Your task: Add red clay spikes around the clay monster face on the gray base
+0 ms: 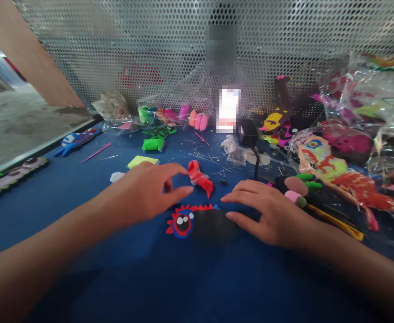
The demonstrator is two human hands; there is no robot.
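A black clay figure (213, 226) lies on the blue table (143, 282), with a ringed red, blue and white eye piece (182, 224) at its left end and small red spikes (203, 207) along its top edge. Above its left part hovers my left hand (153, 188), thumb and forefinger apart, holding nothing visible. My right hand (264, 211) is by the figure's right end, its fingers spread and nothing between them. Just beyond the figure, between the hands, is a red clay piece in clear wrap (200, 178).
Behind stand a perforated metal screen (170, 49) and a bright, blurred-out phone-like screen (228, 107). Wrapped clay packs (153, 143) and a yellow block (143, 161) lie back left. Bagged clay figures (348, 143) and a yellow-handled tool (338, 222) crowd the right.
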